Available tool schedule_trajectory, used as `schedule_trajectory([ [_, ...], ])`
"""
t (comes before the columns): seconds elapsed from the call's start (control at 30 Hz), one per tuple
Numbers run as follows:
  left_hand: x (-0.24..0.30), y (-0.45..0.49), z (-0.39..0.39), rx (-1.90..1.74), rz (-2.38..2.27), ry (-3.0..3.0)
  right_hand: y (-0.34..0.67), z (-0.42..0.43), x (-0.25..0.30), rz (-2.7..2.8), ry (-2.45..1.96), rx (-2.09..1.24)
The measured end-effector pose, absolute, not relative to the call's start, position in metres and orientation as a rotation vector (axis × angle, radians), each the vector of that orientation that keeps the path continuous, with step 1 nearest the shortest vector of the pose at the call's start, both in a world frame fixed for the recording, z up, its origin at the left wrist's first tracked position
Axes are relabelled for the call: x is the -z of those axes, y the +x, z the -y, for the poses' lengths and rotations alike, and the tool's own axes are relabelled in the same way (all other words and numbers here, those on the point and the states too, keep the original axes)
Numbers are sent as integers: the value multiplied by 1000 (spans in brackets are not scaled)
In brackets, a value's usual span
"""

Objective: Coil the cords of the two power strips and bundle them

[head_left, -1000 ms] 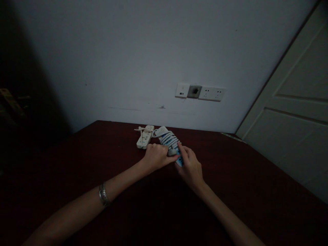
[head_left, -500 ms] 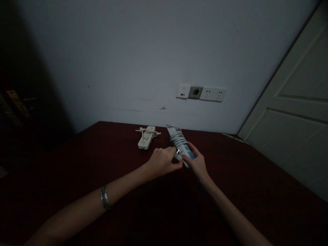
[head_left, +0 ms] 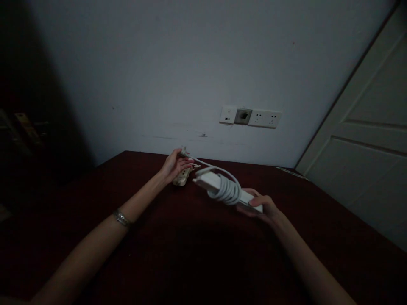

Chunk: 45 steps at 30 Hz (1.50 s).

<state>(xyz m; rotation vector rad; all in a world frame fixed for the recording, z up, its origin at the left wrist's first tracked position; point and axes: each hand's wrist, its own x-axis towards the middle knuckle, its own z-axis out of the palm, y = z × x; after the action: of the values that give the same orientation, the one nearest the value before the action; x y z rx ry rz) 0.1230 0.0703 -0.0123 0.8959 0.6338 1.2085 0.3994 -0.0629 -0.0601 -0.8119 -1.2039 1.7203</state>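
My right hand (head_left: 262, 205) is closed round one end of a white power strip (head_left: 210, 181), which is raised above the table and tilted. Several turns of pale cord (head_left: 225, 190) are wound about its middle. A loose length of that cord runs left to a plug (head_left: 183, 151), pinched by my left hand (head_left: 174, 166) between thumb and fingers. Behind my left hand lies a second, cream power strip (head_left: 182, 179), partly covered by the fingers; its own cord shows at its right side.
The dark red table (head_left: 152, 245) meets a pale wall at the back. On the wall are white socket plates (head_left: 264, 119) and a grey outlet (head_left: 243, 116). A white panelled door (head_left: 375, 148) stands at the right.
My left hand has moved left and away from me with the plug, drawing out some cord. The power strip in my right hand has been lifted and turned toward lying crosswise.
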Motion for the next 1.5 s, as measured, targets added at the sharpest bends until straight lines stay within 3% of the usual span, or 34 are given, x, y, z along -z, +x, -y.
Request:
schedule_trajectory([
  [0.17, -9, 100, -75, -1360, -600, 773, 389, 57, 64, 1291, -1160, -1592],
  [0.33, -24, 84, -80, -1570, -507, 715, 397, 48, 67, 990, -1130, -1492],
  [0.53, -25, 75, -87, -1520, -391, 597, 444, 56, 60, 901, -891, -1436],
  [0.8, -40, 56, -82, -1380, -137, 512, 499, 76, 56, 1360, -1144, -1661],
  [0.9, -53, 33, -81, -1392, -110, 500, 500, 76, 52, 1377, -1245, -1604],
  [1.2, -85, -39, -97, -1493, -445, 661, 512, 81, 51, 1054, -1167, -1265],
  [1.5, -132, -108, -105, -1783, -894, 825, 502, 86, 46, 1378, -1241, -1541],
])
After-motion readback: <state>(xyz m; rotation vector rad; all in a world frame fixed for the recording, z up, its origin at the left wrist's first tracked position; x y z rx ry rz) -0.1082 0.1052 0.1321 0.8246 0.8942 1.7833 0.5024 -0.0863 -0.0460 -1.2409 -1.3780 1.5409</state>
